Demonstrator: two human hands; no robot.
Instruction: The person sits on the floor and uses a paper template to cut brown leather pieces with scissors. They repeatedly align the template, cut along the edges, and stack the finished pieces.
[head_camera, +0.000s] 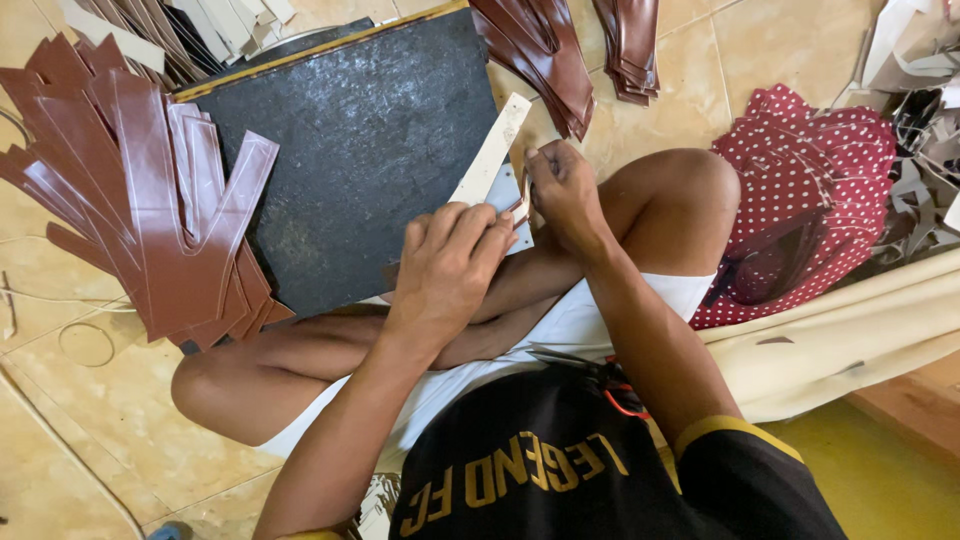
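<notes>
1. At the far left, a fan of brown leather-like strips (150, 190) lies on the tiled floor (90, 400); they overlap too much to count exactly, but there are well over ten.
2. Next comes one dark flat board (360, 150), with a stack of pale strips (200, 25) above its top left corner.
3. The left hand (445, 265) is curled with its fingers close together, gripping the lower end of one pale strip (492, 150) that slants up over the board's right edge.
4. The right hand (562, 190) is just beside it, fingers pinched narrow on a small piece at the strip's side; what that piece is cannot be told.
5. Two further bundles of brown strips (545, 55) and (630, 45) lie at the top, above the hands.
6. One red cloth with white dots (820, 170) lies beside the person's bare knee (680, 190).
7. At the far right, a heap of pale offcuts (920, 120) sits above one cream cloth (850, 340).
</notes>
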